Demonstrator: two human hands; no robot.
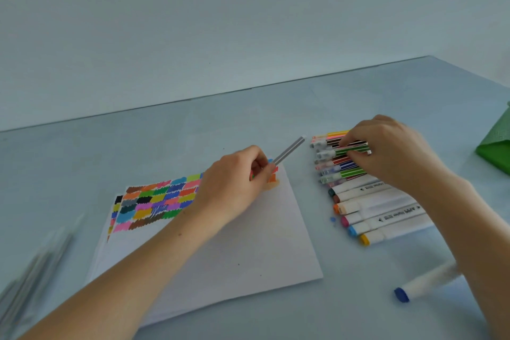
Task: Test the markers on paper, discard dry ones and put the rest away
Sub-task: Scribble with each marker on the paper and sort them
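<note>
A sheet of paper (220, 246) lies in the middle of the desk (276, 107), with a block of test scribbles (157, 201) on its far left part, and the left hand (234, 182) rests on the paper's far edge with a thin pen (289, 149) in its fingers (265, 170), the pen pointing away to the right. To the right of the paper a row of markers (367, 196) lies side by side, the right hand (386, 152) on the far end of that row, and one single marker (425, 281) lies apart, nearer the person. A blurred bundle of pens (33, 265) lies at the near left, and a folded bag (496, 146) sits at the far right edge
</note>
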